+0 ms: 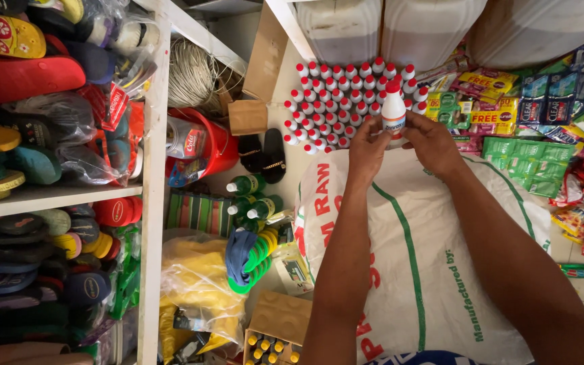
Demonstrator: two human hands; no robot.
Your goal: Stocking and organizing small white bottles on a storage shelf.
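Both forearms reached out from the bottom edge of the view over a large white woven sack (434, 270) with green stripes and red lettering, which lay bulging under them like a work surface. At its far edge the left hand (368, 150) and right hand (432, 143) met around a small white bottle with a red cap (393, 109), fingers of both closed on its lower body so that it stood upright, label toward the camera, probably for steadiness while it was lined up. The bottle sat just at the near right edge of a block of matching red-capped bottles (346, 101), packed cap to cap in tight rows on the floor, an arrangement that kept them from tipping. Beyond them stood big translucent jerrycans (434, 27). To the right, strips of coloured sachets (535, 142) lay spread out. To the left, white shelves (153, 196) held stacked rubber sandals (21, 67), with green bottles (248, 196) on the floor beside them.
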